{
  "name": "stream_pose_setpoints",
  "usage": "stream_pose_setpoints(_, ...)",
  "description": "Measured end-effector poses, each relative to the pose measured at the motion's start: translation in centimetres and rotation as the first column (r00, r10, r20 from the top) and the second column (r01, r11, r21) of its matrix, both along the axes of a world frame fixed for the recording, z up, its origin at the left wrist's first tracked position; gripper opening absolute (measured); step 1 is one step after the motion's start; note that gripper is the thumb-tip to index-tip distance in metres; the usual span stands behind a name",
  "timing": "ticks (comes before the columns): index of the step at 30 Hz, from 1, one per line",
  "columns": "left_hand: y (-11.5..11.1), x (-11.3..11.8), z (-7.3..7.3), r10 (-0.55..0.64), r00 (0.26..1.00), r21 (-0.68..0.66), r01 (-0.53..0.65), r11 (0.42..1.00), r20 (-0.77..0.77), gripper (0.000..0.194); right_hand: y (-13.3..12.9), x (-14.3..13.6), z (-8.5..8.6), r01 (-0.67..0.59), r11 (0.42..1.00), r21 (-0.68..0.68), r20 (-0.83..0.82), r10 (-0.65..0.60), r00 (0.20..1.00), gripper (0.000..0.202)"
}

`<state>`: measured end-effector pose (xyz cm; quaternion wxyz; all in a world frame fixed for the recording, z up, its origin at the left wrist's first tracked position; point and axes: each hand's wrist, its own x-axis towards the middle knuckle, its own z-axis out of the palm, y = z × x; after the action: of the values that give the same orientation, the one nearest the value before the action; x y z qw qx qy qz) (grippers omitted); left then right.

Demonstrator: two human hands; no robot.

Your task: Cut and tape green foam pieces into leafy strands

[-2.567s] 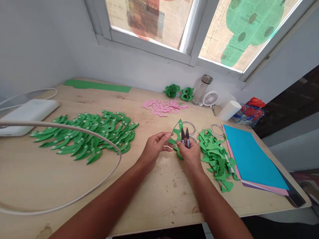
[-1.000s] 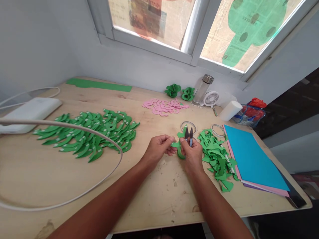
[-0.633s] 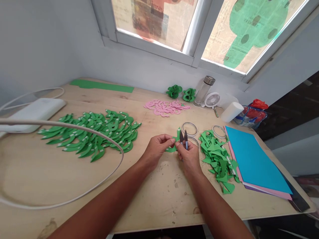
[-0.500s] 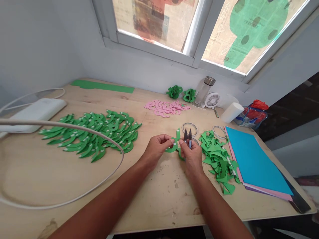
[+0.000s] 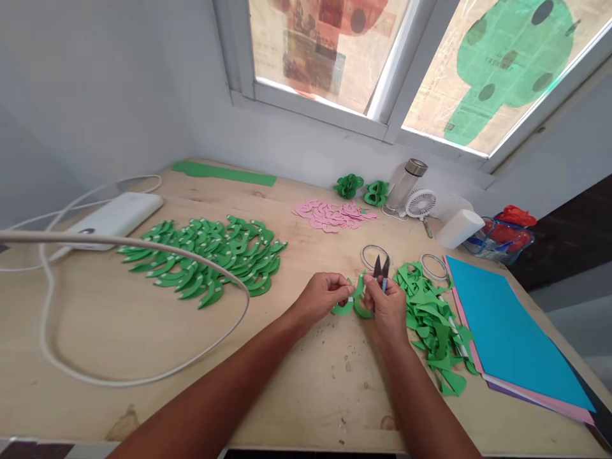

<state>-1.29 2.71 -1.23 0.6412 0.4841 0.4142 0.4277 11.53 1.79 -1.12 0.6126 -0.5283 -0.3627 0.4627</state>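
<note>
My left hand (image 5: 325, 298) pinches a curved green paper piece (image 5: 342, 308) that has a small white patch on it. Just to its right, my right hand (image 5: 386, 306) holds small scissors (image 5: 381, 271) with the blades pointing away from me and parted, along with another curved green piece (image 5: 362, 305). A narrow gap separates the two pieces. Many curved green pieces (image 5: 205, 261) with white patches lie heaped on the left of the table. Irregular green scraps (image 5: 437, 331) are piled right of my right hand.
Tape rings (image 5: 375, 257) lie beyond my hands. Pink cutouts (image 5: 329, 215), green paper ornaments (image 5: 348, 185), a bottle (image 5: 404, 185) and a small fan (image 5: 421, 204) stand or lie farther back. Blue sheets (image 5: 511, 331) are at right; a white cable (image 5: 210, 258) arcs across the left.
The green paper pieces between my hands are now apart, one at each hand. The scissor blades have spread wider. The view has shifted, so the table's contents appear farther right.
</note>
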Motion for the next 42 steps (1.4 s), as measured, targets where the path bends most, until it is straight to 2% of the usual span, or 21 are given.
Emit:
stream_pose_setpoints(6,0.1,-0.1,0.0,-0.023,1.000,-0.016,0.023,1.000,-0.013,0.026,0.0,0.0,-0.1,0.000,1.000,0.002,-0.002,0.000,1.000,0.035)
stream_pose_setpoints(11,0.2,-0.3,0.4,0.019,0.999,0.024,-0.018,1.000,-0.049,0.025,0.0,0.0,-0.1,-0.014,1.000,-0.001,-0.008,0.014,1.000,0.035)
stream_pose_setpoints(14,0.7,-1.6,1.2,0.088,0.988,0.072,-0.079,0.994,-0.129,0.023,0.2,0.2,0.0,0.045,0.999,0.003,-0.029,-0.044,0.999,0.038)
stream_pose_setpoints(17,1.3,-4.4,2.5,0.179,0.939,0.164,-0.135,0.977,-0.295,0.023,0.4,0.4,0.0,0.077,0.997,0.021,-0.039,-0.076,0.996,0.039)
stream_pose_setpoints(19,1.7,-7.0,3.3,0.300,0.843,0.282,-0.185,0.941,-0.446,0.022,0.4,0.5,0.0,0.077,0.997,0.033,-0.027,-0.076,0.997,0.038)
stream_pose_setpoints(21,2.1,-9.9,3.6,0.447,0.641,0.383,-0.248,0.890,-0.624,0.025,0.4,0.5,0.0,0.076,0.996,0.043,-0.002,-0.076,0.997,0.037)
stream_pose_setpoints(24,2.7,-13.3,3.2,0.520,0.475,0.412,-0.318,0.854,-0.710,0.021,0.3,0.6,-0.1,0.079,0.994,0.072,0.044,-0.082,0.996,0.036)
stream_pose_setpoints(26,2.8,-14.5,2.3,0.531,0.382,0.425,-0.331,0.843,-0.756,0.023,0.4,0.6,-0.2,0.085,0.992,0.091,0.064,-0.091,0.994,0.036)
stream_pose_setpoints(28,2.7,-14.8,1.3,0.530,0.310,0.436,-0.326,0.839,-0.789,0.021,0.5,0.8,-0.4,0.094,0.991,0.098,0.077,-0.102,0.992,0.036)
stream_pose_setpoints(31,2.2,-14.3,0.2,0.550,0.233,0.481,-0.292,0.826,-0.802,0.005,0.7,0.9,-0.7,0.109,0.989,0.099,0.106,-0.119,0.987,0.035)
stream_pose_setpoints(32,1.9,-14.0,0.0,0.552,0.201,0.499,-0.260,0.826,-0.809,0.006,0.7,0.9,-0.7,0.111,0.989,0.100,0.114,-0.122,0.986,0.035)
stream_pose_setpoints(36,1.2,-13.1,0.0,0.475,-0.020,0.475,-0.065,0.877,-0.880,0.017,0.6,0.9,-0.5,0.098,0.989,0.110,0.107,-0.109,0.988,0.033)
stream_pose_setpoints(42,0.7,-13.0,0.4,0.454,-0.091,0.458,-0.030,0.888,-0.886,0.029,0.5,1.0,-0.2,0.111,0.984,0.138,0.086,-0.124,0.989,0.031)
